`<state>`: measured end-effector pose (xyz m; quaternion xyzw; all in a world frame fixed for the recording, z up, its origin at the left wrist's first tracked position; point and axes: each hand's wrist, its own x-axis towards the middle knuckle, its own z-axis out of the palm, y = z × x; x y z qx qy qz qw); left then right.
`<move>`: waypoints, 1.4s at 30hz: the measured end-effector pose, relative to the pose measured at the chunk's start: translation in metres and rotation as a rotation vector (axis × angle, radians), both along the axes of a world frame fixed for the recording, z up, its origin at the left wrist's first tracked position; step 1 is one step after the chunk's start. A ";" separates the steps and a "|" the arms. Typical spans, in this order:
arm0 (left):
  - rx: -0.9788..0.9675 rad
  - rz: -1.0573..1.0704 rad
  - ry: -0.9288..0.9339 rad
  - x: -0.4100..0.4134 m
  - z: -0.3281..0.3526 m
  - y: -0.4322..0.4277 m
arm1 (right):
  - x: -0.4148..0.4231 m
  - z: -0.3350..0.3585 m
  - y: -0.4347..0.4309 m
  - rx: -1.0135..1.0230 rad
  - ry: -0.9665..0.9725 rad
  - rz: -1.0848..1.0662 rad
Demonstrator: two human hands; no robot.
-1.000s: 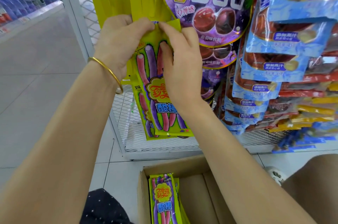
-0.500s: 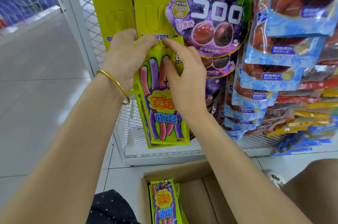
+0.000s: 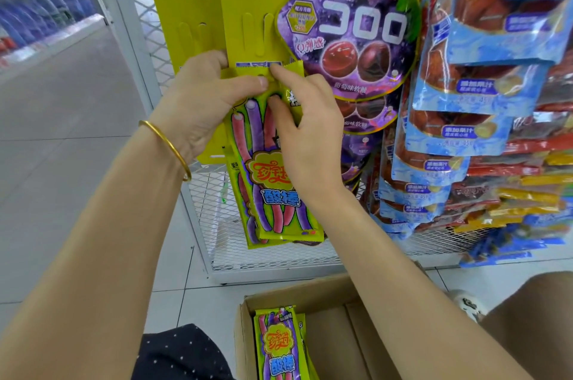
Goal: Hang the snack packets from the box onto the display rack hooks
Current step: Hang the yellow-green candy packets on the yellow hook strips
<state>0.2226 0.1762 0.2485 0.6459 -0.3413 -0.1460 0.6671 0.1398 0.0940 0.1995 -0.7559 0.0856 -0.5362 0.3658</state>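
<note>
The snack packet [image 3: 273,193] hangs against the yellow strip [image 3: 248,7], long axis near vertical, top edge up, bottom leaning slightly right above the mesh rack base [image 3: 263,258]. Purple gummy bags [image 3: 350,32] crowd its right edge, and open floor [image 3: 77,131] lies to the left. Both grips pinch its top: the left hand [image 3: 204,100] with its thumb across the header, the right hand [image 3: 305,131] with fingertip and thumb. More packets [image 3: 279,345] stand in the near box [image 3: 310,293].

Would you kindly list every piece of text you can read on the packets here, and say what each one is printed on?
"コロロ": purple bag.
"Q弹感": the same purple bag, lower left.
"酸棒": green packet, and again on the packet in the box; the box itself shows no print.
"添加果汁": blue packets.
Too small or blurred to read: the hexagon label, the fine print on all packets, and the far shelf tags.
</note>
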 end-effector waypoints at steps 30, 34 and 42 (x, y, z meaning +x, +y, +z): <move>-0.168 0.069 0.048 0.002 -0.015 0.001 | 0.007 -0.005 0.007 0.120 -0.036 -0.040; -0.186 0.093 0.076 0.002 -0.013 -0.002 | 0.009 -0.007 0.008 0.103 -0.041 -0.068; -0.229 0.054 0.112 0.001 -0.015 -0.002 | 0.009 -0.008 0.008 0.076 -0.047 -0.083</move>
